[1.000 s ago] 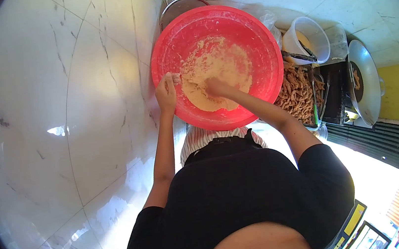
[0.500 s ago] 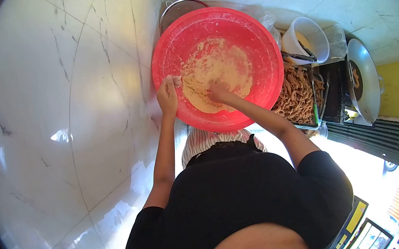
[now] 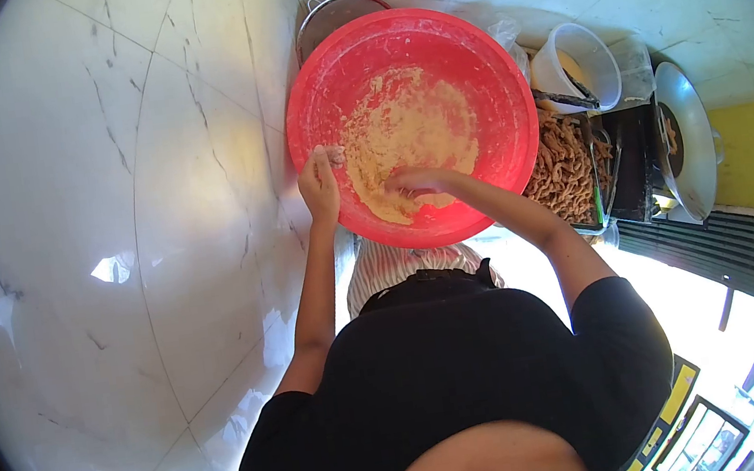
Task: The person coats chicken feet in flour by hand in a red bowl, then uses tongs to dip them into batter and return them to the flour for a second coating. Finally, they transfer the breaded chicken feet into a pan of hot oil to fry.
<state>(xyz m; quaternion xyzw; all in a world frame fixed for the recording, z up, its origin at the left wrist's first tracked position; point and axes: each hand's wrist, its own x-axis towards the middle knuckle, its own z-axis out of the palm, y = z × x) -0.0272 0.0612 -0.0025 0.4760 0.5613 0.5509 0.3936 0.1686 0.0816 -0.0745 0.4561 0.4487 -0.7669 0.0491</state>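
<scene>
A large red basin (image 3: 503, 149) holds pale yellow flour (image 3: 425, 131), loose and crumbly, heaped toward the near left. My left hand (image 3: 320, 184) grips the basin's left rim, and its fingertips are dusted white. Inside the basin, my right hand (image 3: 417, 181) is low over the near part of the flour. Its fingers are apart and curve down, with the tips at or in the flour. Nothing shows between them.
Right of the basin lies a tray of brown fried strips (image 3: 562, 173). Behind it stands a clear plastic tub (image 3: 599, 67), and farther right a metal wok (image 3: 691, 145). A marble-tiled wall (image 3: 189, 164) runs close along the left.
My right hand has lifted a little out of the flour and its fingers now show, turned to the left. The left hand stays on the rim.
</scene>
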